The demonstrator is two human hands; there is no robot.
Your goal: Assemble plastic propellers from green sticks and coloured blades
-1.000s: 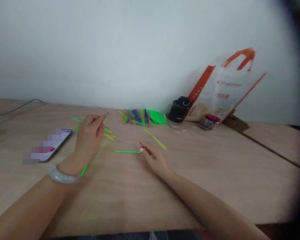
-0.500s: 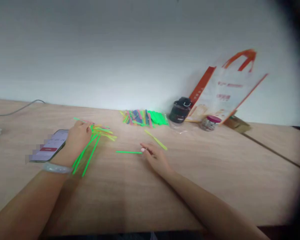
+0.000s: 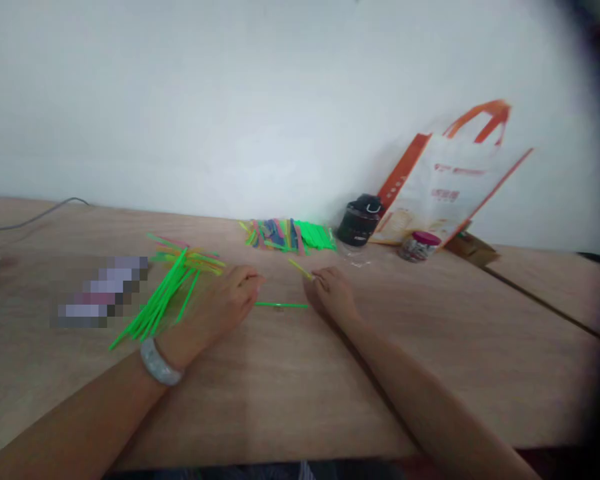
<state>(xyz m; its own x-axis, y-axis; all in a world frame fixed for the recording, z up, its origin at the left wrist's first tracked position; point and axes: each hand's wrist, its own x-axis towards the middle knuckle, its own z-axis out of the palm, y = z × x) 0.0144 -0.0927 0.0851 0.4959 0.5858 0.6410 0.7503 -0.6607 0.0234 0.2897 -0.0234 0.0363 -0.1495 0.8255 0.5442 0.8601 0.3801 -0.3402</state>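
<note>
Pinching a yellow stick [image 3: 300,269] with my right hand [image 3: 334,297], left hand [image 3: 213,310] grip unclear, I'm working beside a mostly green pile [image 3: 155,303] while the mixed stick heap [image 3: 287,235] remains.

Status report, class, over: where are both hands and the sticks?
Right hand fingertips at yellow strip. Left hand beside green strip. Loose green sticks left of left hand.

The right hand [image 3: 334,293] covers one yellow stick [image 3: 300,269] end; the smartphone [image 3: 103,291] is pixelated.

The right hand [image 3: 334,295] touches the end of a thin yellow stick [image 3: 299,268]; the left hand [image 3: 215,310] rests beside a heap of green sticks [image 3: 155,303] on the bench [image 3: 330,373].
</note>
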